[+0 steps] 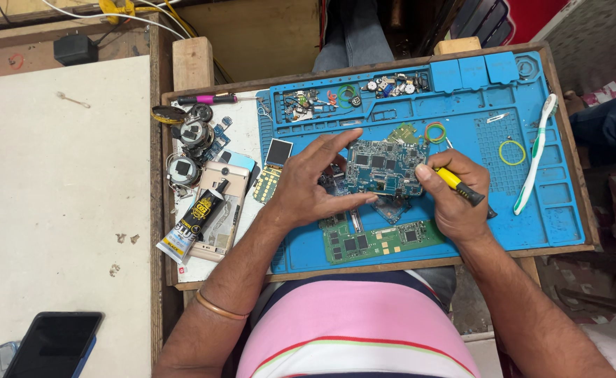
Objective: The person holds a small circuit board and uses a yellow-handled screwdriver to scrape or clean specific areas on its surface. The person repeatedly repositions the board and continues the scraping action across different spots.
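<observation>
Both hands meet at the blue circuit board (383,166): left hand (308,187) clasps its edge, right hand (455,199) pinches a yellow-handled screwdriver (459,186) beside it.

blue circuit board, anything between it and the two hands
Nothing visible does. The left hand already rests on the blue circuit board, fingers along its left edge. The right hand holds a yellow-handled tool at the board's right edge.

Both hands (385,185) close together, fingers curled
</observation>
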